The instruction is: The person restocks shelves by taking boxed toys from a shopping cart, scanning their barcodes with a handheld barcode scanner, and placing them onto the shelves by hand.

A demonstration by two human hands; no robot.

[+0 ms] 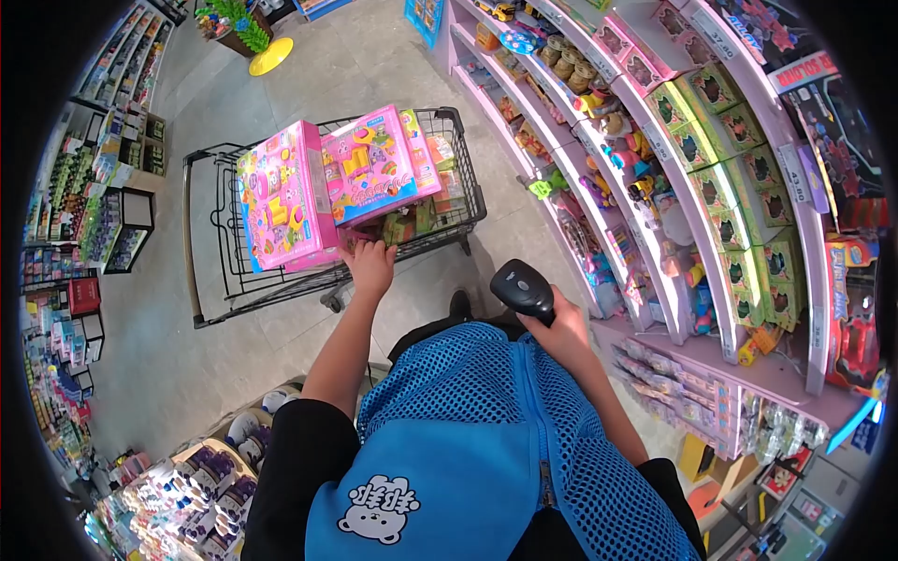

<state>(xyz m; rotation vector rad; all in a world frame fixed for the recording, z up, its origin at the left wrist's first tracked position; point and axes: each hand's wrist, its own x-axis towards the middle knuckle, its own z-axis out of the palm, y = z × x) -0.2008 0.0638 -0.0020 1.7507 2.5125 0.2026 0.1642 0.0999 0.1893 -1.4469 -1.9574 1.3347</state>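
Observation:
My right hand [558,323] is wrapped around a black handheld barcode scanner [522,288], held in front of my body. My left hand [369,267] is at the near side of a shopping cart [224,304], its fingers bent against the lower corner of a large pink toy box [285,196]. The undersides of those fingers are hidden. This box stands tilted in the cart. Beside it, a second pink toy box [369,168] with a blue edge lies over other packages [449,182] at the cart's right end.
Curved pink shelves [692,187] full of toys and green boxes [739,178] rise close on the right. Several plush toys [210,477] fill a display at lower left. More stocked shelves [65,206] line the far left. A potted plant [234,26] stands beyond the cart.

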